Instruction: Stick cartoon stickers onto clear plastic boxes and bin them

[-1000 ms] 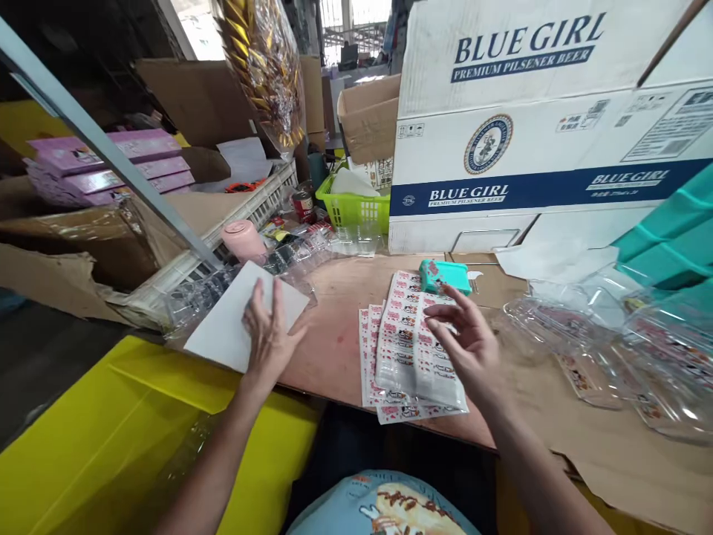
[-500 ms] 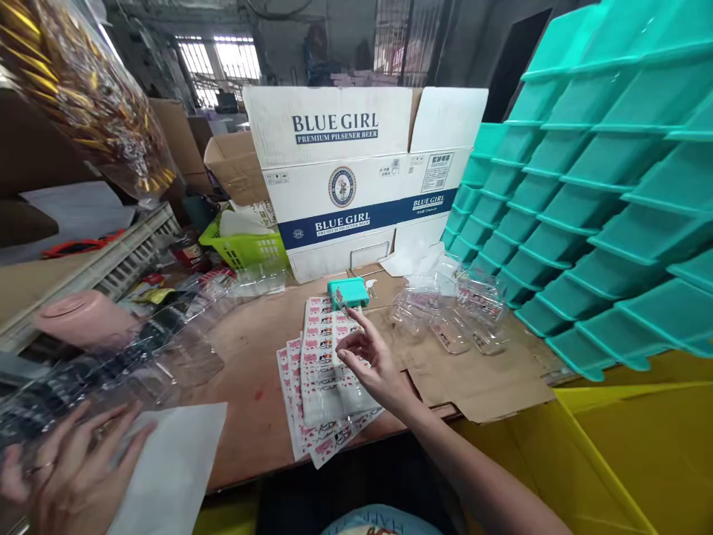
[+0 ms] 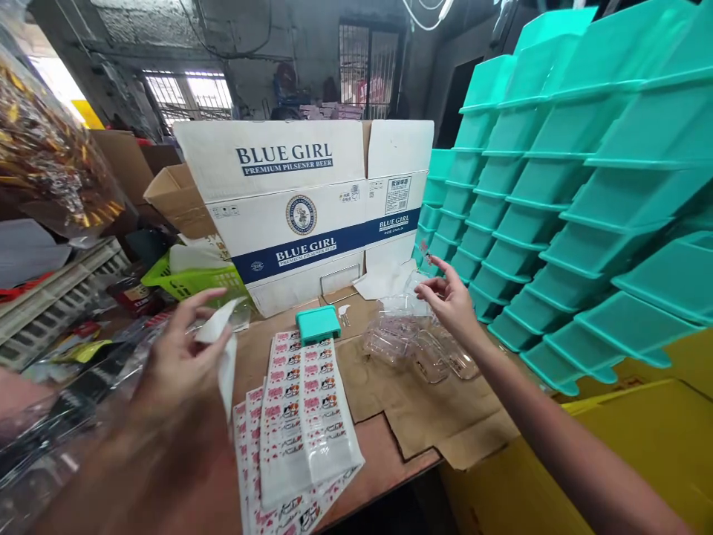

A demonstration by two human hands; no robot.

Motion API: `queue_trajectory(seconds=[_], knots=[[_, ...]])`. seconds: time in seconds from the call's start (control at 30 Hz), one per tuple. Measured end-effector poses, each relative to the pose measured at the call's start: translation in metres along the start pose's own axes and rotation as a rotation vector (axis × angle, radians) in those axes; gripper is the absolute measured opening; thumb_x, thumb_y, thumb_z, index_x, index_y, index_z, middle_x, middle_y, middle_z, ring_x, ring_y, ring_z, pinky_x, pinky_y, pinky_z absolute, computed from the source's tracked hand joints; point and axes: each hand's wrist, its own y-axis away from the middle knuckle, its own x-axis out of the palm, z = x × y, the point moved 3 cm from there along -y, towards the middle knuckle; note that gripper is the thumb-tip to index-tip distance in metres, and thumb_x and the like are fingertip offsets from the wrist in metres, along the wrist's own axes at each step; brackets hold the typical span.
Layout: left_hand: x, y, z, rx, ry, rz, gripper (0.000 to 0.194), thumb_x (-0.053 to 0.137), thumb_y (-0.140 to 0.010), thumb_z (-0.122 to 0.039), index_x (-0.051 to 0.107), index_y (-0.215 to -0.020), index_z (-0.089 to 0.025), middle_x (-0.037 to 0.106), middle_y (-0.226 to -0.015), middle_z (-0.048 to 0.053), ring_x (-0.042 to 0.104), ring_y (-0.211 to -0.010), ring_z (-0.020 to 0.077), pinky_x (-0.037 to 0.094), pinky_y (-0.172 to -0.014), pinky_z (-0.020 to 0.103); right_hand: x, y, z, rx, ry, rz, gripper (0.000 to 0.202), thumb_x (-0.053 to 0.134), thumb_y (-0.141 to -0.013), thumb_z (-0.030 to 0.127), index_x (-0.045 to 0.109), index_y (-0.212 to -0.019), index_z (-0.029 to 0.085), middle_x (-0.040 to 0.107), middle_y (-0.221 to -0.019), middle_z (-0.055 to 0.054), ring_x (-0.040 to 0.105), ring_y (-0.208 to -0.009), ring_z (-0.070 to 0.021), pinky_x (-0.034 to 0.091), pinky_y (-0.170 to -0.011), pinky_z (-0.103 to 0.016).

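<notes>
My left hand (image 3: 178, 364) pinches a white sheet of paper (image 3: 223, 357) between thumb and fingers, to the left of the sticker sheets. Raised over the clear plastic lids (image 3: 395, 334), my right hand (image 3: 454, 301) carries a small clear sticker (image 3: 425, 250) with pink print at the tip of its index finger. Its other fingers are curled. Overlapping sheets of cat-and-pink-print stickers (image 3: 306, 405) lie at the table's front. A small teal plastic box (image 3: 318, 325) rests on their far end.
Tall stacks of teal bins (image 3: 535, 186) stand on the right, above a yellow crate (image 3: 629, 446). A white beer carton (image 3: 312, 215) forms a wall at the back. On the left are a green basket (image 3: 189, 279) and clear plastic packaging (image 3: 72, 438). Flattened cardboard (image 3: 445, 423) covers the table's right part.
My right hand has moved from above the sticker sheets to over the lids, sticker still on its finger. My left hand has risen and now lifts the white paper. The view has shifted.
</notes>
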Motion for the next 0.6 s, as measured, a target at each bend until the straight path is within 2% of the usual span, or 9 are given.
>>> queue_trajectory(seconds=[0.1,0.17,0.23,0.3,0.4,0.47,0.53,0.6], knots=[[0.058,-0.049,-0.041,0.439,-0.087,0.007,0.058,0.061,-0.078,-0.021,0.053,-0.134,-0.031,0.058,-0.105,0.001,0.063,-0.086,0.0165,0.055,-0.077,0.031,-0.019,-0.036,-0.031,-0.023,0.227,-0.039,0.075,0.068,-0.078,0.034,0.041,-0.145,0.013,0.068,-0.08,-0.003,0.063,-0.07,-0.0187,0.05,-0.067,-0.036],[0.103,-0.074,-0.062,0.692,-0.17,0.022,0.054,0.054,-0.079,-0.012,0.057,-0.131,-0.027,0.057,-0.107,0.005,0.063,-0.09,0.0188,0.055,-0.079,0.033,-0.024,-0.05,-0.047,-0.027,0.283,-0.047,0.075,0.067,-0.079,0.033,0.041,-0.145,0.012,0.068,-0.082,-0.005,0.062,-0.071,-0.0194,0.049,-0.065,-0.035],[0.153,-0.094,-0.079,0.887,-0.214,0.06,0.05,0.046,-0.082,-0.005,0.061,-0.127,-0.024,0.057,-0.106,0.006,0.061,-0.089,0.0185,0.055,-0.076,0.033,-0.024,-0.058,-0.052,-0.054,0.276,-0.052,0.076,0.066,-0.08,0.032,0.037,-0.148,0.014,0.069,-0.084,-0.006,0.063,-0.075,-0.0206,0.05,-0.066,-0.035],[0.209,-0.107,-0.091,1.009,-0.258,0.163,0.046,0.039,-0.089,-0.004,0.061,-0.125,-0.021,0.058,-0.108,0.009,0.06,-0.089,0.0187,0.054,-0.079,0.035,-0.02,-0.062,-0.049,-0.109,0.247,-0.047,0.077,0.063,-0.083,0.029,0.03,-0.151,0.019,0.07,-0.09,-0.006,0.065,-0.083,-0.0217,0.052,-0.072,-0.036],[0.291,-0.112,-0.094,1.057,-0.303,0.462,0.038,0.035,-0.097,-0.011,0.062,-0.123,-0.021,0.06,-0.114,0.01,0.06,-0.09,0.0188,0.05,-0.086,0.038,-0.014,-0.068,-0.037,-0.137,0.222,0.013,0.079,0.061,-0.085,0.025,0.022,-0.153,0.025,0.07,-0.098,-0.007,0.066,-0.091,-0.0227,0.052,-0.076,-0.038],[0.336,-0.11,-0.088,1.023,-0.279,0.621,0.036,0.037,-0.098,-0.011,0.064,-0.118,-0.021,0.062,-0.113,0.01,0.061,-0.091,0.0186,0.047,-0.089,0.037,-0.011,-0.073,-0.035,-0.106,0.212,0.049,0.077,0.059,-0.085,0.023,0.023,-0.152,0.025,0.07,-0.097,-0.007,0.066,-0.089,-0.0231,0.053,-0.073,-0.037],[0.37,-0.108,-0.079,0.99,-0.265,0.69,0.036,0.04,-0.093,-0.007,0.066,-0.115,-0.02,0.066,-0.106,0.009,0.063,-0.089,0.0185,0.047,-0.087,0.034,-0.011,-0.08,-0.039,-0.083,0.194,0.078,0.071,0.055,-0.083,0.018,0.028,-0.149,0.025,0.07,-0.097,-0.007,0.066,-0.089,-0.0228,0.053,-0.071,-0.036],[0.392,-0.108,-0.07,0.881,-0.163,0.73,0.042,0.046,-0.085,-0.002,0.067,-0.117,-0.02,0.07,-0.098,0.008,0.066,-0.086,0.0195,0.049,-0.082,0.032,-0.008,-0.087,-0.048,-0.079,0.172,0.15,0.065,0.049,-0.077,0.01,0.037,-0.139,0.024,0.069,-0.097,-0.007,0.067,-0.09,-0.0214,0.053,-0.073,-0.035]])
